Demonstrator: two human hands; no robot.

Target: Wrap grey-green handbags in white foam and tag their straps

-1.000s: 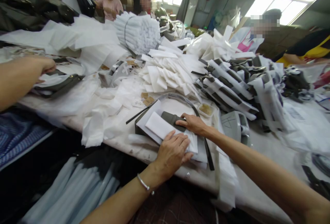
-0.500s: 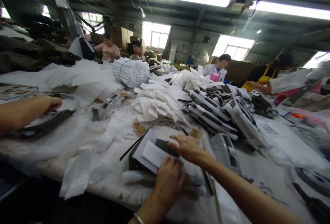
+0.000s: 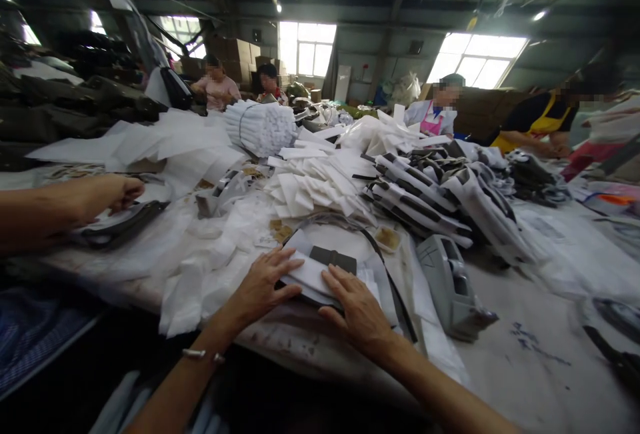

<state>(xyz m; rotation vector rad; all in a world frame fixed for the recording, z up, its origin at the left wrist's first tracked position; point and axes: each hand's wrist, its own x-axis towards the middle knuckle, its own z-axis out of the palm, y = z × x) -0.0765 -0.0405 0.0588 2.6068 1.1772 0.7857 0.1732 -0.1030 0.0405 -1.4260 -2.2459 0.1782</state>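
In front of me lies a flat dark olive bag-like item [image 3: 334,259] with a long dark strap [image 3: 387,257], partly covered by white sheets. Across it rests a folded white foam-like piece [image 3: 314,278]. On the left end of this piece, my left hand [image 3: 263,281] lies with fingers stretched and apart. My right hand [image 3: 353,297] is spread flat over its right part, fingertips touching the white surface. Neither hand is closed round anything. The item's near edge is partly hidden by my hands.
A grey tape dispenser [image 3: 445,287] stands to the right. Beyond are a pile of white foam pieces [image 3: 310,184] and stacked dark-and-white wrapped items [image 3: 420,197]. At left, a co-worker's hand [image 3: 123,192] is over another dark item [image 3: 127,221]. Clear plastic [image 3: 220,267] covers the left side.
My left hand has moved up and left to the white piece's left end. My right hand has come down onto that piece. The view has tilted down and shifted left.
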